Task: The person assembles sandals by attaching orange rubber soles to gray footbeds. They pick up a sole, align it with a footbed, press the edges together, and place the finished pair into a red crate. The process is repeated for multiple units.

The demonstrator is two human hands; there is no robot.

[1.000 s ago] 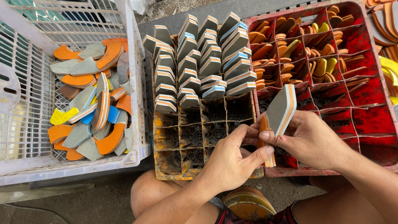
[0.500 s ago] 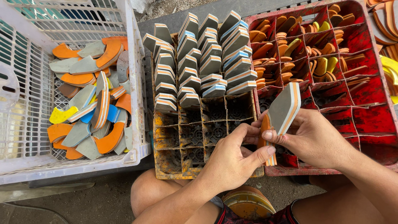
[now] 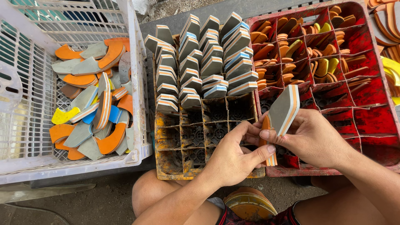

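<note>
Bare ground runs under 3 crates, knees at the bottom edge. Nearest, the left hand point(image 3: 233, 160) pinches an orange strip point(image 3: 270, 155) between thumb and fingers. The right hand point(image 3: 316, 139), fingers closed, holds a grey sole piece point(image 3: 285, 109) upright just above it, long axis tilted up and to the right, both pieces touching. Beyond, the orange crate point(image 3: 171, 143) has its near cells bare and its far cells packed with upright grey pieces. Right, the red crate point(image 3: 375, 116) keeps orange and yellow offcuts at the back. Left, the white basket point(image 3: 25, 121) holds mixed scraps.
</note>
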